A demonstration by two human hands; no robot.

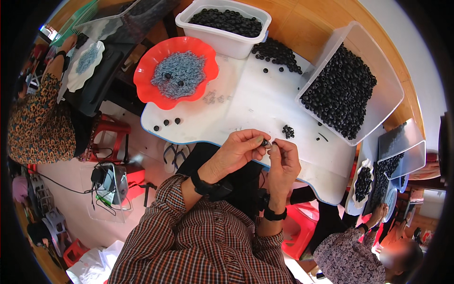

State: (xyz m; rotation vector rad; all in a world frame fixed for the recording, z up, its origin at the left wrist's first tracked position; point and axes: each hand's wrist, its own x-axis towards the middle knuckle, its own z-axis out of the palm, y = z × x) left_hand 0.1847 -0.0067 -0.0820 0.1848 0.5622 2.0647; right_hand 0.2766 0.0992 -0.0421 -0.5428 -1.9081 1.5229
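Observation:
Over the near edge of the white table (236, 104), my two hands meet with their fingertips almost touching. My left hand (240, 150) pinches a small black round part (265, 142) between thumb and finger. My right hand (285, 158) is closed in a pinch right beside it; a tiny dark bit shows at its fingertips, too small to name. Just beyond the right hand lies a little heap of small black pieces (288, 131). Three black round parts (166, 122) sit apart near the table's left edge.
A red scalloped bowl (143, 78) holds small clear-grey pieces. Behind it stands a white tub (222, 39) of black parts. At right, a clear bin (385, 102) of black rings lies tipped, near a loose pile (276, 53). Other people work at left (42, 118) and lower right (350, 258).

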